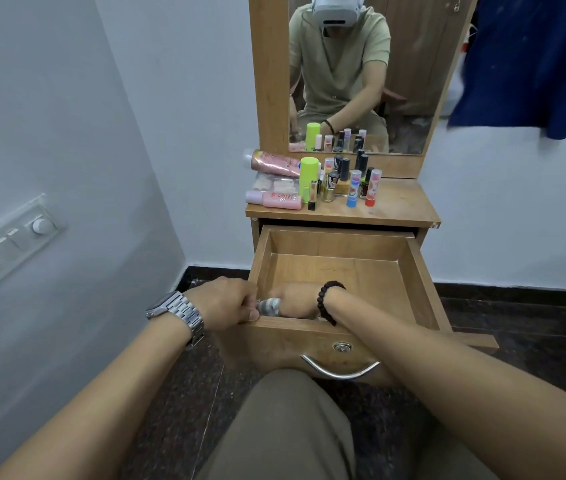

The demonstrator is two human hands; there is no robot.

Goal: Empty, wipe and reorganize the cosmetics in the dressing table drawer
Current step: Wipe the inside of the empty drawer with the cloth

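Note:
The wooden drawer (423,271) stands pulled out, and its visible bottom is bare. My right hand (293,301) is inside it at the near left corner, closed on a grey-white cloth (269,305). My left hand (224,303) grips the drawer's front left corner, fingers curled over the rim and touching the cloth. The cosmetics stand on the dressing table top (402,206): a lime green bottle (309,176), two pink tubes (276,162) (279,199) lying on their sides, several nail polish bottles (342,174) and lip balm sticks (373,188).
A mirror (361,74) rises behind the table top. The drawer's metal handle (340,370) is just above my knee (288,427). A white wall with a switch panel (8,244) is on the left. Blue cloth (534,60) hangs at the upper right. The floor is dark.

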